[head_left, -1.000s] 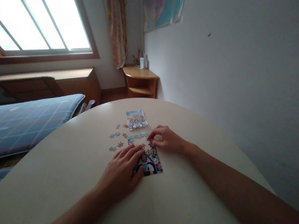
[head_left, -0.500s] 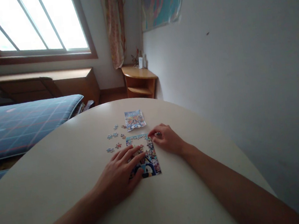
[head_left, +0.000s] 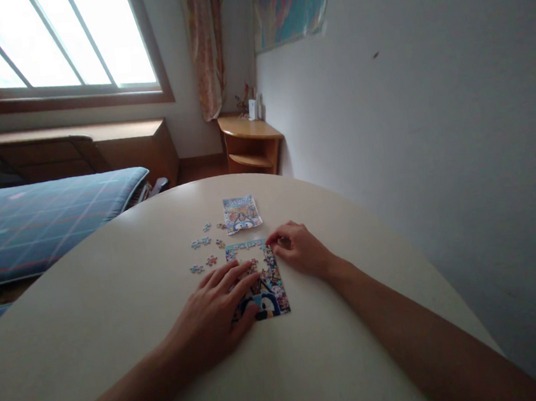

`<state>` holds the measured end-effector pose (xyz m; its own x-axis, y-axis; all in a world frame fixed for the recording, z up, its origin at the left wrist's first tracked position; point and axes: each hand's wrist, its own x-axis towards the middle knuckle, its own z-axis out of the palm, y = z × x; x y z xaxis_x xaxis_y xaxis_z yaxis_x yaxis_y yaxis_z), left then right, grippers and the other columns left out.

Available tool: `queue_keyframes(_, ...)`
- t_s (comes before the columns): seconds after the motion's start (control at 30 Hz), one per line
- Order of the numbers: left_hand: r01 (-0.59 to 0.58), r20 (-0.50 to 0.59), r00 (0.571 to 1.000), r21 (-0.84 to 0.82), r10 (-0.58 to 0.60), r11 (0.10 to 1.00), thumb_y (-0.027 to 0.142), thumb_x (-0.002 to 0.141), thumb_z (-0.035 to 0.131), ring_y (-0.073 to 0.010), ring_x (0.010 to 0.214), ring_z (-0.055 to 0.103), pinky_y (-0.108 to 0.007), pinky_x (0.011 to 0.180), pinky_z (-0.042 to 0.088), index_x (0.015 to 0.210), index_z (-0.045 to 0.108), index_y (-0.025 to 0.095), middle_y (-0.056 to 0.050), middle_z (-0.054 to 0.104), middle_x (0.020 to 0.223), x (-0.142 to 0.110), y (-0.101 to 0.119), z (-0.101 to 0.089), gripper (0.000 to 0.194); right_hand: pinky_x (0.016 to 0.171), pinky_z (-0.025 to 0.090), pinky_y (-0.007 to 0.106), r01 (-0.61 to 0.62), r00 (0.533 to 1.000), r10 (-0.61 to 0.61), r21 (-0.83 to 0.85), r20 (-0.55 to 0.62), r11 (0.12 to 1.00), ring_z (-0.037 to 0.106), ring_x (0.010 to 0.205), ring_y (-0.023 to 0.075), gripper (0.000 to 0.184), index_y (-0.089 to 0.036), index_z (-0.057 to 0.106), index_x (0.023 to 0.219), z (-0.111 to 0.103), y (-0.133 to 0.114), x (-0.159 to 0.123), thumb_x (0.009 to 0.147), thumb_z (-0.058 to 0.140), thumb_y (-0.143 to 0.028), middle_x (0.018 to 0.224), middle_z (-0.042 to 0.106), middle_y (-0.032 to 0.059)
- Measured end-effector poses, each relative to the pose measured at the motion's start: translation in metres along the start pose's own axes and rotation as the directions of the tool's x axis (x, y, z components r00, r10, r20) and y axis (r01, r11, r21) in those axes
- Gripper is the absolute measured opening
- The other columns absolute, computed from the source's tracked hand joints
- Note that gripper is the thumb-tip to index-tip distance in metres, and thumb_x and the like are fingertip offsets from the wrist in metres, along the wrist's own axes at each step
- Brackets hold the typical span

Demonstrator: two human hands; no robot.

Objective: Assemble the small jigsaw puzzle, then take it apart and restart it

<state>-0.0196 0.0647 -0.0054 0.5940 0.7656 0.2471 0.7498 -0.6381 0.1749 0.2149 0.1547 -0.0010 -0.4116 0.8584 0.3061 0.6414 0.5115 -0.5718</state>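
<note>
A partly assembled jigsaw puzzle point(head_left: 272, 285) lies flat on the table, with a gap in its upper middle where the table colour shows. Across its left side rests my left hand point(head_left: 221, 301), open and palm down, fingers spread and covering part of the picture. My right hand point(head_left: 299, 246) is curled at the puzzle's upper right corner, its index fingertip touching the edge there. Whatever its fingers pinch, if anything, is too small to make out. Several loose puzzle pieces point(head_left: 212, 260) are scattered to the left of the puzzle. Just beyond it lies a small picture sheet point(head_left: 241, 214) with a matching design.
The round pale table point(head_left: 157, 237) spreads under both arms. A white wall point(head_left: 434, 145) stands close on the right. At the left is a bed with a blue plaid mattress point(head_left: 49, 217). A wooden corner shelf point(head_left: 248, 129) stands beyond the table.
The view has shifted very slightly. Both hands and the puzzle stay in nearly the same places.
</note>
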Motion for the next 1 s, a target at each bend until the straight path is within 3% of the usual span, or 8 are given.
queue_keyframes(0.3,0.005,-0.020,1.000,-0.031,-0.005,1.000,0.035,0.093,0.053,-0.0279,0.136,0.044,-0.051,0.114,0.038,0.135,0.050,0.023,-0.004,0.052,0.147,0.0004,0.0002,-0.0007,0.043,0.087,0.041,0.036,0.026,1.000,-0.026,-0.006,0.005,1.000,0.060,0.089,0.0197,0.016,-0.020,0.073,0.088,-0.0010,0.0002,-0.0005,0.079,0.065,-0.010,0.087,0.072,0.0034)
queue_keyframes(0.5,0.009,-0.015,1.000,-0.029,-0.010,1.000,0.034,0.094,0.052,-0.0278,0.135,0.045,-0.050,0.114,0.039,0.134,0.051,0.024,-0.004,0.052,0.146,0.0006,0.0014,-0.0013,0.042,0.095,0.037,0.040,0.141,0.990,-0.141,-0.032,0.020,0.989,0.059,0.100,0.0219,0.009,-0.023,0.071,0.090,0.0000,-0.0030,-0.0038,0.082,0.070,-0.022,0.099,0.072,0.0034)
queue_keyframes(0.7,0.005,-0.024,1.000,-0.034,-0.006,0.999,0.034,0.093,0.053,-0.0278,0.134,0.046,-0.050,0.113,0.039,0.136,0.050,0.024,-0.005,0.054,0.144,0.0018,0.0007,-0.0007,0.044,0.097,0.035,0.040,0.267,0.958,-0.264,-0.019,0.108,0.963,0.058,0.102,0.0217,0.006,-0.024,0.072,0.085,-0.0020,-0.0089,-0.0067,0.080,0.073,-0.022,0.100,0.070,0.0032)
queue_keyframes(1.0,0.000,-0.025,1.000,-0.044,-0.001,0.999,0.033,0.094,0.053,-0.0282,0.135,0.046,-0.052,0.113,0.039,0.137,0.052,0.027,-0.003,0.053,0.146,0.0002,0.0009,-0.0016,0.043,0.098,0.032,0.041,0.294,0.939,-0.292,0.013,0.180,0.956,0.058,0.100,0.0206,0.006,-0.026,0.075,0.079,-0.0036,-0.0067,-0.0067,0.078,0.078,-0.032,0.099,0.069,0.0020)
